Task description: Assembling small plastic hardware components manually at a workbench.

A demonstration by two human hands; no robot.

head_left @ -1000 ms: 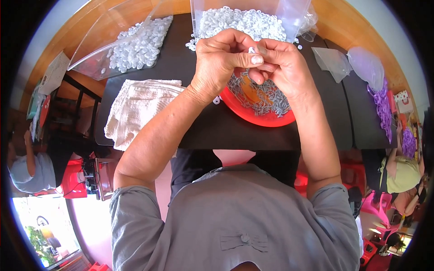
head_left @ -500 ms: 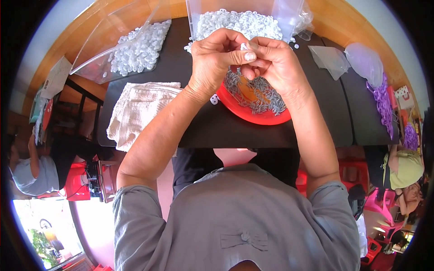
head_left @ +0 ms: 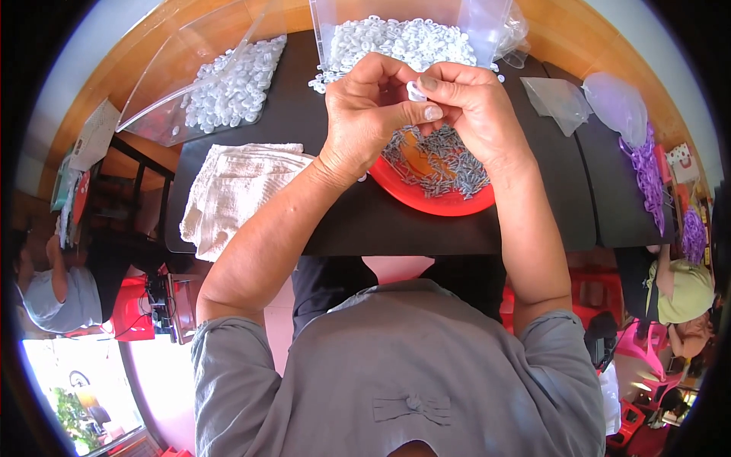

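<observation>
work in progress on a dark tabletop [head_left: 343, 232]: the left hand [head_left: 364, 114] and right hand [head_left: 481, 110] are closed at the fingertips on one white piece [head_left: 416, 91], held over the far side of a red bowl [head_left: 442, 208]; grey pins [head_left: 453, 179] lie loose in the bowl, and white pieces are heaped at the clear box [head_left: 493, 30] beyond, so much appears left; whether the held piece or the left-hand pile [head_left: 228, 87] is finished cannot be told
</observation>
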